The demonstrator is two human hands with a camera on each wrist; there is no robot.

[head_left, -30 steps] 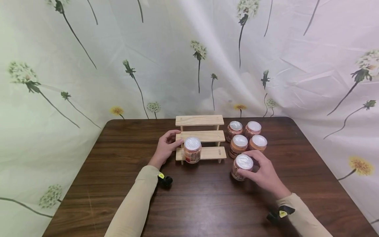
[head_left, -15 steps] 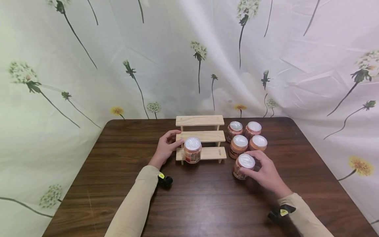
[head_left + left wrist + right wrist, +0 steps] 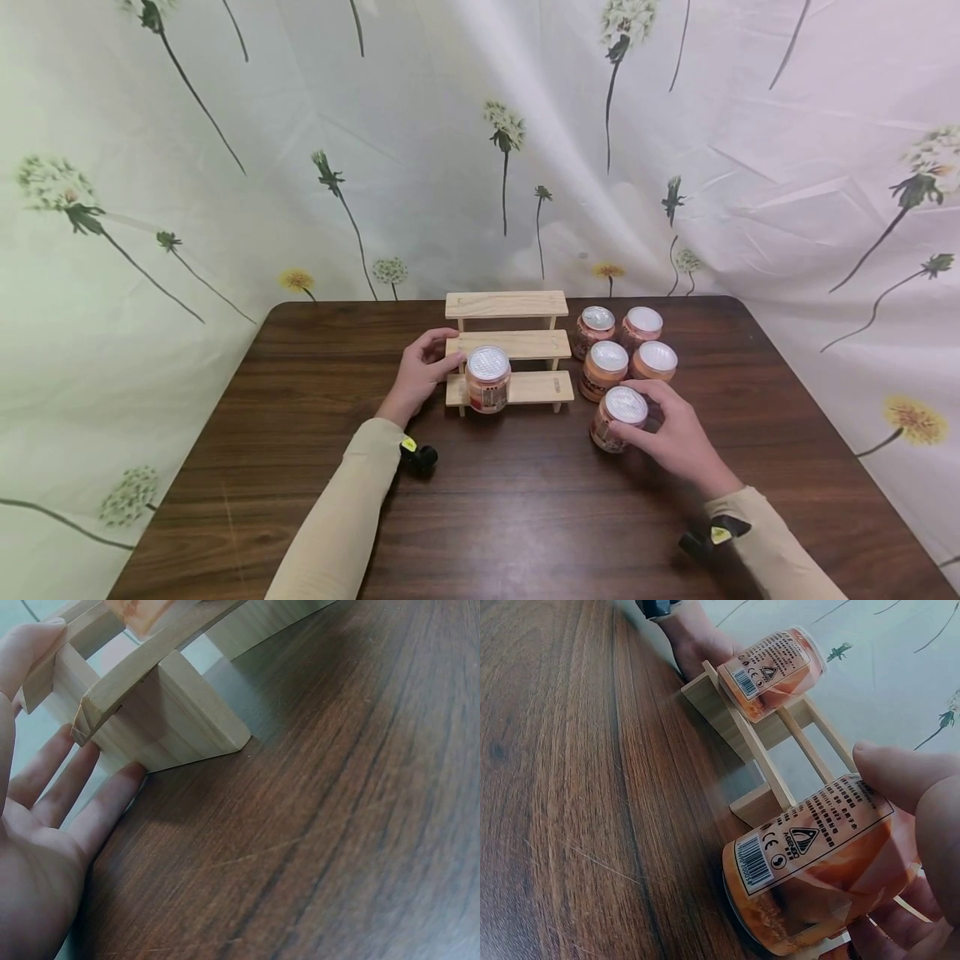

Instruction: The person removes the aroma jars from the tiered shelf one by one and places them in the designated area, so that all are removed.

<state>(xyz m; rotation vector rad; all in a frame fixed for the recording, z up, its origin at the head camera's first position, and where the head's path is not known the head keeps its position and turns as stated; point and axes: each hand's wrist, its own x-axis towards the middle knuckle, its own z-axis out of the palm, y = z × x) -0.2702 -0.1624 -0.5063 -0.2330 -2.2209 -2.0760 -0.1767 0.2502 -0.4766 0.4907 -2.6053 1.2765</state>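
A three-step wooden display rack (image 3: pixel 507 344) stands near the back of the table. My left hand (image 3: pixel 422 373) holds its left end at the middle step, fingers (image 3: pixel 64 769) spread along the side panel in the left wrist view. On the left part of the lowest step sits a jar (image 3: pixel 488 382) with a silvery lid and an orange label. My right hand (image 3: pixel 675 429) grips a second jar (image 3: pixel 615 421) of the same kind between thumb and fingers, right of the rack. In the right wrist view this jar (image 3: pixel 810 870) shows a barcode label and tilts in the frame.
Several more lidded jars (image 3: pixel 609 367) stand grouped to the right of the rack, just behind the held jar. The dark wood table (image 3: pixel 517 517) runs back to a white curtain (image 3: pixel 420 167) with a dandelion print.
My right hand and its jar have shifted slightly right and back, toward the grouped jars. The left hand, the rack and the jar on it have stayed in place.
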